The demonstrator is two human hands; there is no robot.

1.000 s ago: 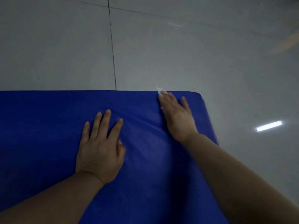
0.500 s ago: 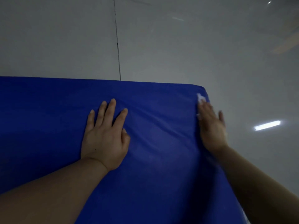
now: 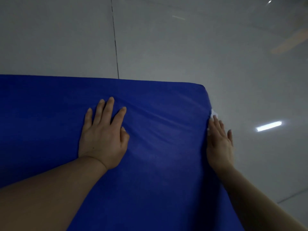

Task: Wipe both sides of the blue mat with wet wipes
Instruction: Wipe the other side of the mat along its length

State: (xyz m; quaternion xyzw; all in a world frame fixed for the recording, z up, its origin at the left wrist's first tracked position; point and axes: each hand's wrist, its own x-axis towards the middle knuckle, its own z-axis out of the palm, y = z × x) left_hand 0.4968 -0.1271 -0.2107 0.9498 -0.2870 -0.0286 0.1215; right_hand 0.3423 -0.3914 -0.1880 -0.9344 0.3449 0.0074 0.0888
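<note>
The thick blue mat [image 3: 158, 164] lies on the floor and fills the lower left of the view; its far right corner is rounded. My left hand [image 3: 104, 135] rests flat on the mat's top with fingers spread and straight. My right hand [image 3: 220, 140] presses flat against the mat's right side edge, fingers straight. A white wet wipe [image 3: 213, 113] peeks out beyond its fingertips, most of it hidden under the hand.
Glossy grey floor tiles [image 3: 183, 47] surround the mat on the far and right sides, with a dark grout line [image 3: 115, 39] running away from me. A ceiling light reflects in the floor [image 3: 269, 126] to the right of my right hand.
My right hand slid with the wipe from the mat's top near the far edge rightward, over the corner and onto the right side edge. My left hand stayed in place.
</note>
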